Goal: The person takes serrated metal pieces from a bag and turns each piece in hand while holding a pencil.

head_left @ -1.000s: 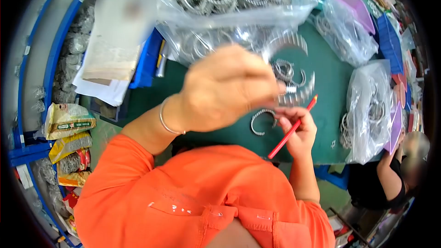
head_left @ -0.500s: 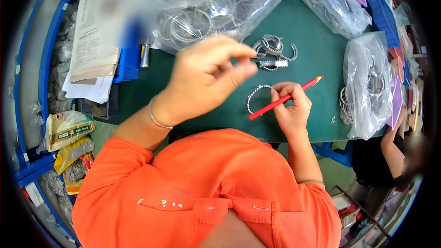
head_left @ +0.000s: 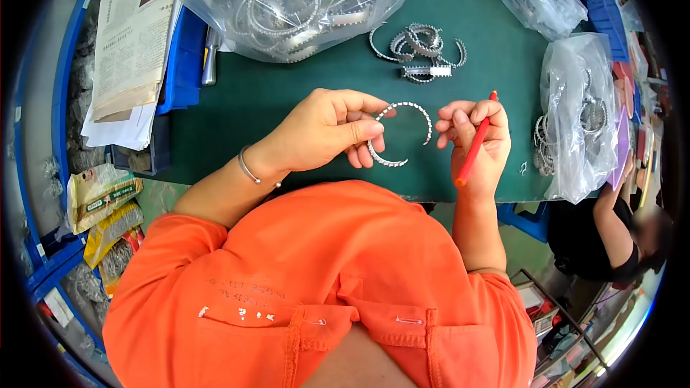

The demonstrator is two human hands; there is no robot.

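Observation:
My left hand [head_left: 334, 129] pinches an open silver cuff bracelet [head_left: 429, 123] by its left side, with the gap of the cuff facing right. Its edge is notched or beaded. Just right of it, my right hand [head_left: 483, 133] holds a red pencil [head_left: 474, 151] upright between thumb and fingers, apart from the bracelet. Beyond both hands, a small pile of similar bracelets [head_left: 420, 43] lies on the green table, one with a white tag [head_left: 440, 71].
A large clear bag of bracelets [head_left: 287, 18] fills the back of the green table [head_left: 273, 82]. Another bag [head_left: 575, 115] lies at right. Papers [head_left: 133, 50] rest by a blue bin [head_left: 184, 65] at left. A person in black [head_left: 589, 237] sits to the right.
The bracelet has passed from my right hand to my left, which came down to grip it. My right hand moved right, turning the pencil more upright. One more cuff now shows by the pile.

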